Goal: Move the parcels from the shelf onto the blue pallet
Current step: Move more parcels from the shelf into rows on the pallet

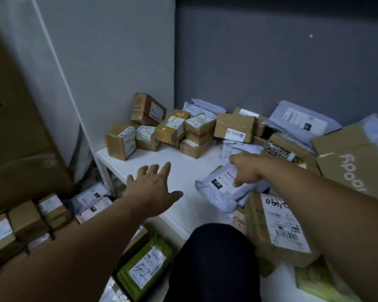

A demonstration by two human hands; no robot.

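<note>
Matt cardboard boxes (235, 127), glossy plastic mailer (218, 188)

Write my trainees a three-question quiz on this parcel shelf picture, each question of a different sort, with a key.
1. True or false: the left hand holds a box.
2. Which hand is on the grey bag? A the left hand, B the right hand.
3. Fill in: the brown boxes at the back stand on the white ____.
Key: 1 false, its fingers are spread and hold nothing; 2 B; 3 shelf.
</note>
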